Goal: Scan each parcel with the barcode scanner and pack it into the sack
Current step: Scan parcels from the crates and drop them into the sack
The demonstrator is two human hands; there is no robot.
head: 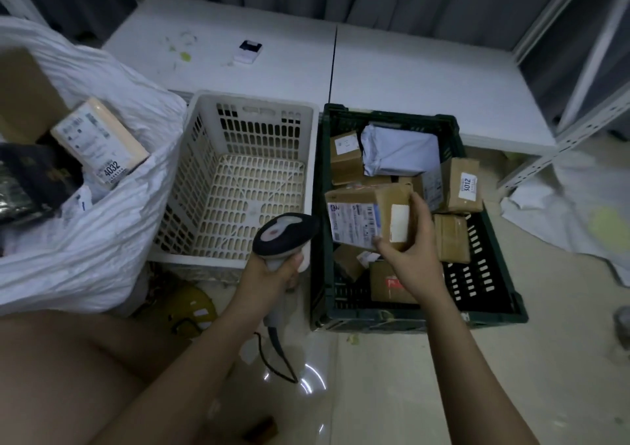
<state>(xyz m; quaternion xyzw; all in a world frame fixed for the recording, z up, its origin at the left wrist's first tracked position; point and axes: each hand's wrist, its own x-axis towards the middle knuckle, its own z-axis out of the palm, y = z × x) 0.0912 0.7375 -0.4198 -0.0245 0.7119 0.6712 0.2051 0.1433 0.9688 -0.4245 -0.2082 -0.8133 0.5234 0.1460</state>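
White woven sack (102, 240): it is sitting at the far left with its mouth gaping open; its soft walls are slumping, so its rim looks likely to fold inward when a parcel drops in.
Parcels already in the sack: a tan box labelled 4032 (100, 141) is lying tilted near the rim, beside a dark soft packet (37, 179) and a larger brown carton (25, 93).
White basket (238, 179): it is standing between the sack and the crate, holding nothing visible, right across the route from crate to sack, so the parcel will probably need lifting over it.
Left hand (272, 274): its fingers are curling round the handle of the barcode scanner (284, 236), whose head is pointing toward the held parcel; its cable (279, 359) is trailing on the floor.
Held cardboard parcel (370, 218): it is raised above the left part of the crate, label side turned toward the scanner. It looks stiff, small and light enough for 1 hand; the taped faces may be slick, so taking hold across 2 opposite edges seems safest.
Right hand (405, 240): it is gripping the parcel's right end, thumb on the near face, fingers wrapped over the far side.
Dark green crate (491, 294): it is holding several more cardboard boxes and 1 grey poly mailer (399, 150), soft and floppy by the look of it.
Box labelled 3012 (463, 185): it is leaning at the crate's right wall.
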